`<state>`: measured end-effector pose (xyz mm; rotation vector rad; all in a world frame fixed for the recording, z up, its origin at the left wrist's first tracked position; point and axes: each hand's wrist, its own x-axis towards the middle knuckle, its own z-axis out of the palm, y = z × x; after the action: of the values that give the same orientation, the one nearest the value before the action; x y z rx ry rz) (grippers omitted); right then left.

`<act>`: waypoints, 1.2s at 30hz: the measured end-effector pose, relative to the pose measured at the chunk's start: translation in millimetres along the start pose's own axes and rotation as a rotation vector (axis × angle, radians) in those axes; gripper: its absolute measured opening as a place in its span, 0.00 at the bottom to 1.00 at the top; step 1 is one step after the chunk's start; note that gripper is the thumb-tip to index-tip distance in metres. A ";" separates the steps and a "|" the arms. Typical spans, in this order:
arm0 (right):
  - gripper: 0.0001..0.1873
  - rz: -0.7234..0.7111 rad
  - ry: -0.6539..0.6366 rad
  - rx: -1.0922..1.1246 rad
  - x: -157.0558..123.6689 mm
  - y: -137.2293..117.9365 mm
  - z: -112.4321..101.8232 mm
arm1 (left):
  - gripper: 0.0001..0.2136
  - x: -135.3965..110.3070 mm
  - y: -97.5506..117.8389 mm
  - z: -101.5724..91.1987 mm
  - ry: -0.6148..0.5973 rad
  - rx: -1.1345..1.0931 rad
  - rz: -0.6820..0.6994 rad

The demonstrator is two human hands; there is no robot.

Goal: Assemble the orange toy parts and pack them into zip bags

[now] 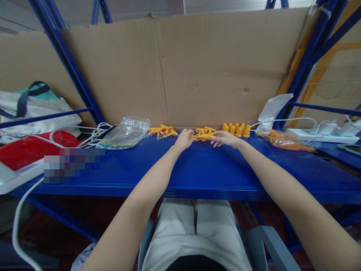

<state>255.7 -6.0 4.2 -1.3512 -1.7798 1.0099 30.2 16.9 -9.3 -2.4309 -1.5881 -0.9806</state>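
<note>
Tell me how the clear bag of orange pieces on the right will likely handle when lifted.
The bag will probably sag, since its see-through film looks thin and wrinkled. The orange pieces heaped inside may shift and bunch low. Its shiny surface might feel slippery.

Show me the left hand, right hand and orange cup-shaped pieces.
Left hand [184,139], head view: its back.
Right hand [229,139], head view: its back.
Orange cup-shaped pieces [238,131], head view: a front piece's side.
</note>
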 end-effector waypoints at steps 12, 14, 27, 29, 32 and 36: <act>0.22 -0.031 0.000 0.071 0.9 2.3 -1.0 | 0.08 0.6 -1.4 0.8 0.007 -0.016 0.013; 0.17 -0.022 -0.001 0.072 -0.9 -0.4 -0.5 | 0.09 0.3 -1.1 0.4 0.006 -0.024 0.014; 0.24 0.094 0.003 0.020 -1.5 -6.1 3.3 | 0.09 0.2 -1.5 2.2 0.016 -0.052 0.056; 0.25 0.109 0.006 0.028 -2.1 -7.1 4.3 | 0.09 0.1 -1.3 1.9 0.018 -0.052 0.058; 0.27 0.120 0.015 0.038 -3.8 -8.8 5.4 | 0.09 0.0 -1.0 1.2 0.022 -0.049 0.058; 0.30 0.140 0.023 0.031 -6.1 -10.3 6.7 | 0.09 -0.1 -0.5 0.9 0.025 -0.048 0.063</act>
<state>246.7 -14.8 9.8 -1.4787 -1.6640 1.0873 30.1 17.4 -10.1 -2.4733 -1.4877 -1.0462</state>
